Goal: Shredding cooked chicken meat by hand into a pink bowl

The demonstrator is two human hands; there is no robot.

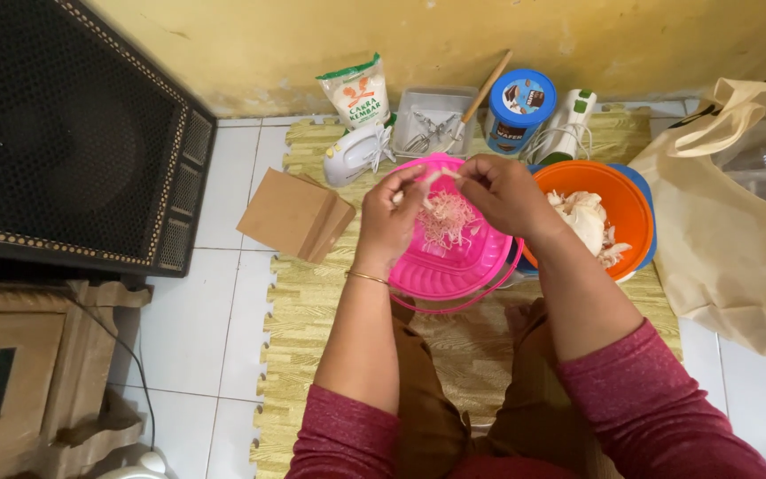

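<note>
A pink plastic container (480,266) sits on a yellow woven-pattern mat, holding a heap of shredded pale meat (447,220). Above it, my left hand (392,217) and my right hand (500,191) pinch a small piece of the meat between their fingertips, close together. To the right, an orange bowl (629,213) holds larger chunks of cooked chicken (585,217) and rests on a blue lid or basin. My left wrist wears a thin gold bangle.
Behind the bowls stand a white hand mixer (356,153), a flour bag (358,89), a clear box of beaters (432,120), a blue-lidded tin (518,111) and a wooden-handled tool. Brown cardboard (294,215) lies left; a black speaker (64,133) far left; a beige bag (729,222) right.
</note>
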